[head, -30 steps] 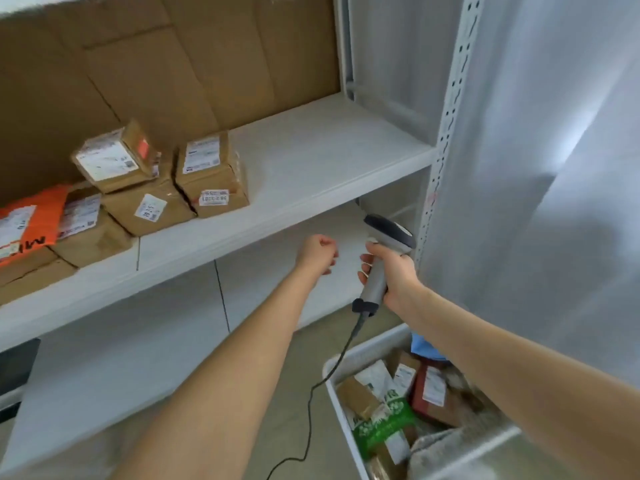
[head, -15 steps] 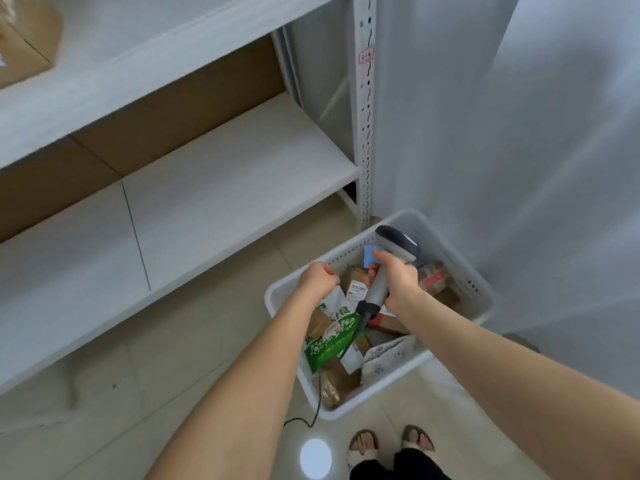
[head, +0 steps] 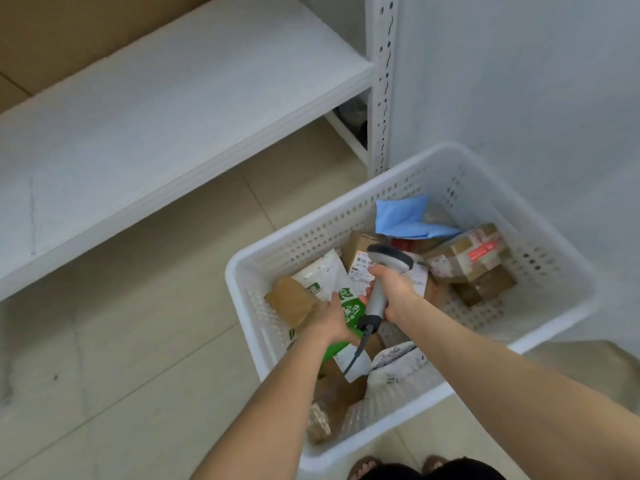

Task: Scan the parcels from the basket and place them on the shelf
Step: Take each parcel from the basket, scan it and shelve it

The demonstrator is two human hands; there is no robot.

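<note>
A white perforated basket stands on the floor, full of parcels. Among them are a green-and-white bag, a brown box at the left, a taped box at the right, a blue pouch and a grey bag. My left hand is inside the basket with its fingers spread on the green-and-white bag. My right hand grips a grey barcode scanner above the parcels, with its cable hanging down. The low white shelf lies to the upper left.
The shelf's perforated upright post stands just behind the basket. A white wall or curtain fills the right side. Beige floor tiles run between shelf and basket. My sandalled feet touch the basket's near edge.
My view has dropped from the upper shelf with its stacked boxes to the basket. The left hand went from a fist in the air down onto the green-and-white bag, fingers now spread.
</note>
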